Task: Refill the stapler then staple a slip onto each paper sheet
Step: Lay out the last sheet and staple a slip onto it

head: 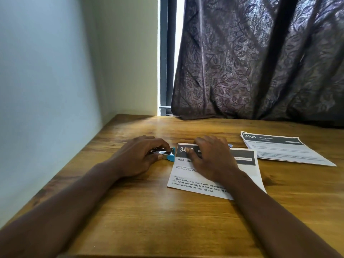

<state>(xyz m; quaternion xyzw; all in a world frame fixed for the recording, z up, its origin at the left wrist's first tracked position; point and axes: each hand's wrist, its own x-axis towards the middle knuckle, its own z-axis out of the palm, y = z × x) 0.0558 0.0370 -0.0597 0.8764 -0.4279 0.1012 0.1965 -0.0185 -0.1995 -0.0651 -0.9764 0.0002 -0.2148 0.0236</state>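
**Two hands set at the stapler; stapling step judged in hand**

Stapler [168, 155]: lies on the tabletop [149, 220], blue nose touching the top left corner of the paper sheet [210, 183]. Whether the corner sits between its jaws cannot be told.

Left hand [137, 157]: over the stapler from its rear, fingers [158, 144] curled round the body and thumb at the near side, gripping it.

Right hand [212, 159]: just right of the stapler, palm down on the sheet's dark header, fingers [191, 152] nearly straight, pressing the paper flat and holding nothing.

Slip: not plainly seen. A small blue-edged piece [230, 145] shows beyond the right hand; its identity cannot be confirmed.

Stack of sheets [284, 149]: well to the right of the stapler, lying flat.

Assessment: with the stapler shut and at the paper, refilling appears done, though its load is hidden. The next move calls for seating the corner, with the slip, fully in the mouth, holding the sheet steady, then one firm downward press.
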